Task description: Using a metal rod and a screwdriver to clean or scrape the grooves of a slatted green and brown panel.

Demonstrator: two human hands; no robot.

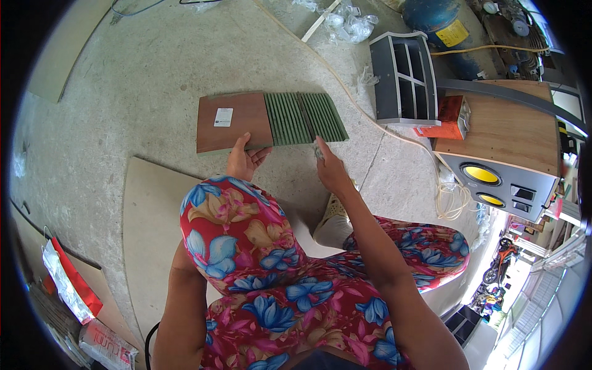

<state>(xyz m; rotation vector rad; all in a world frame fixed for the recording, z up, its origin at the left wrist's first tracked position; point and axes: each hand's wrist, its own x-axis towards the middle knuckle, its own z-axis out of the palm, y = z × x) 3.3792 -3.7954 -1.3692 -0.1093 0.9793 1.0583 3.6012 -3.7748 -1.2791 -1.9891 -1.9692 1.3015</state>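
A flat panel in front of me has a reddish-brown smooth half (243, 126) with a white label, and a green ribbed half (285, 117) with rows of parallel grooves. My left hand (245, 159) grips the near edge of the brown half, thumb on top and fingers curled below. Across the green ribs lies a dark, narrow, blade-like strip (306, 116). Its near end is in my right hand (330, 166), closed with the index finger stretched along it. Whether the strip has a handle is hidden by the fingers.
A beige board (154, 203) lies on the concrete floor to my left. To the right stand a grey compartment rack (390, 77), an orange-red box (453, 117) and a wooden speaker cabinet (505, 123). A pale hose (345, 92) crosses the floor; a blue tank (431, 15) is beyond.
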